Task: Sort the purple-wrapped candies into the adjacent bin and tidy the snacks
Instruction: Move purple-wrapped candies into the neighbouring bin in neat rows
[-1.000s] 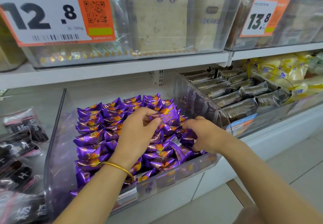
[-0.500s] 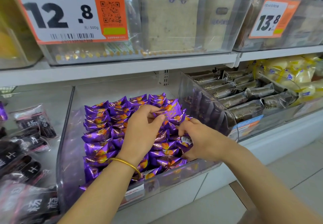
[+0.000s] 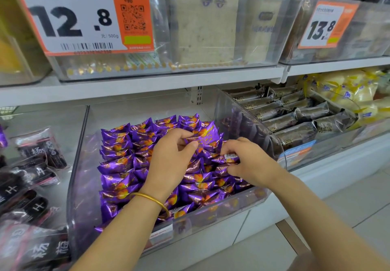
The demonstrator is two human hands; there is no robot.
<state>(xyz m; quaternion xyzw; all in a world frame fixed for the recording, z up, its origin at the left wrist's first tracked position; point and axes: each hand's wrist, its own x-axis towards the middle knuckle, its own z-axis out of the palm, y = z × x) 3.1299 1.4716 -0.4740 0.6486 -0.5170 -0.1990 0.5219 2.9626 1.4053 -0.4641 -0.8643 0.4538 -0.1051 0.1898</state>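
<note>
A white shelf spans the view, and below it at centre sits a clear bin filled with purple-wrapped candies lying in rough rows. At 2 o'clock from it, touching its right wall, a neighbouring bin holds dark-wrapped bars. At 9 o'clock lie black snack bags. Both forearms reach into the purple bin, the left from 6 o'clock and the right from 4 o'clock. The left hand is palm-down, fingers curled, thumb and fingertips pinching a raised packet that is tilted up above the pile at the bin's 1 o'clock. The right hand, just beside it at 3 o'clock, has its fingers bent and nips a barcode packet low on the heap, white label upward. A gold bangle circles the left wrist.
</note>
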